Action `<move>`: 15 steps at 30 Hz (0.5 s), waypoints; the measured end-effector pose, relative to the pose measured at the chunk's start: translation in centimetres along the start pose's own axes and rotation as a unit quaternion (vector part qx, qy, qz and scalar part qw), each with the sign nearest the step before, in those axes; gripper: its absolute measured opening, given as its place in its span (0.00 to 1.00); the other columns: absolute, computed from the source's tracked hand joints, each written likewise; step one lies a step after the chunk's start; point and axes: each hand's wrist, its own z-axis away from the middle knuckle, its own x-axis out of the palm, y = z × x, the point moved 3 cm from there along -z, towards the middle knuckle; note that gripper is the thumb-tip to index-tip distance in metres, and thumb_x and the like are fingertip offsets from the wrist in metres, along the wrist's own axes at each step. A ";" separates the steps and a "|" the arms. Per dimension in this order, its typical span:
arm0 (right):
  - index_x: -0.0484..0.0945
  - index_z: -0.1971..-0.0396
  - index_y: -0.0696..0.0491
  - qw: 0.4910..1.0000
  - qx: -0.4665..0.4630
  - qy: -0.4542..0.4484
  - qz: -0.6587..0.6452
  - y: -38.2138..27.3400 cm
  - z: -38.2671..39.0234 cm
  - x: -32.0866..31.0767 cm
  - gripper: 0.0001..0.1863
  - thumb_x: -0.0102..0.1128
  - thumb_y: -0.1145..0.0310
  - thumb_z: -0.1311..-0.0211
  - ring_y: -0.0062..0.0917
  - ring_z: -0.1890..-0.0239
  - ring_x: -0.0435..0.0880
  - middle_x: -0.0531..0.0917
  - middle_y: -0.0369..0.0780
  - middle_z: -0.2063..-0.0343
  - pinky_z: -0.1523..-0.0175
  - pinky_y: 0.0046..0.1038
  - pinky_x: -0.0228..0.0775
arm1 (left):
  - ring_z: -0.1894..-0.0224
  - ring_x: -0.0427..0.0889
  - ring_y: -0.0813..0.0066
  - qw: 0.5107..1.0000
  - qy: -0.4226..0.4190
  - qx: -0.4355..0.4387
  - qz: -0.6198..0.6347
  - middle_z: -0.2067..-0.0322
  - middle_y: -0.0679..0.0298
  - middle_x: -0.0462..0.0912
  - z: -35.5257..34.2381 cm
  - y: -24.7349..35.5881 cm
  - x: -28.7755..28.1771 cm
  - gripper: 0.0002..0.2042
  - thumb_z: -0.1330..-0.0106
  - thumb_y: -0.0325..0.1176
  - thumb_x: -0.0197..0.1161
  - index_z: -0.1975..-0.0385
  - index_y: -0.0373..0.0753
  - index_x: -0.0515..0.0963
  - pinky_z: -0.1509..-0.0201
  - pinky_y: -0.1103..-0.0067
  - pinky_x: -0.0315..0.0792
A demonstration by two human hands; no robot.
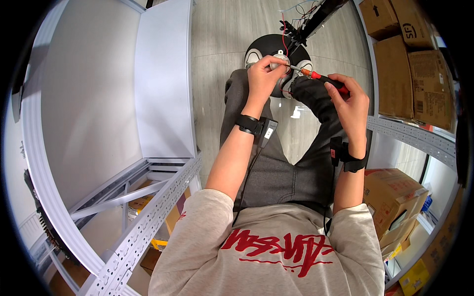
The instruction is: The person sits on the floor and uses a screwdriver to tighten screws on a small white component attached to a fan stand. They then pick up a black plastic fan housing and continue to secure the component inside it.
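Observation:
My left hand (261, 80) pinches a small round whitish part (280, 55) with a mounting tab, its fingertips closed on the near side. A thin red wire (284, 39) runs up from that part. In my right hand (351, 103) is a screwdriver (323, 79) with a red and black handle, held from the handle end. Its shaft, with an orange section, points left and its tip meets the part at my left fingertips. The exact contact spot is too small to make out. Both hands are above my shoes.
Below the hands lies a black round base (269, 43) between my shoes. A black pole (323, 18) with loose wires leans at upper right. Metal shelving (414, 138) with cardboard boxes (392, 76) stands at right. A white panel (165, 79) and perforated frame (148, 222) flank my left.

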 end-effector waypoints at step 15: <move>0.83 0.61 0.56 1.000 0.002 0.006 0.010 0.1 0.0 0.0 0.11 0.68 0.70 0.43 0.25 0.70 0.83 0.84 0.40 0.68 0.62 0.24 0.74 | 0.60 0.84 0.74 1.000 -0.001 0.000 0.009 0.63 0.59 0.83 0.0 0.0 -0.1 0.05 0.38 0.18 0.62 0.64 0.31 0.81 0.59 0.77 0.84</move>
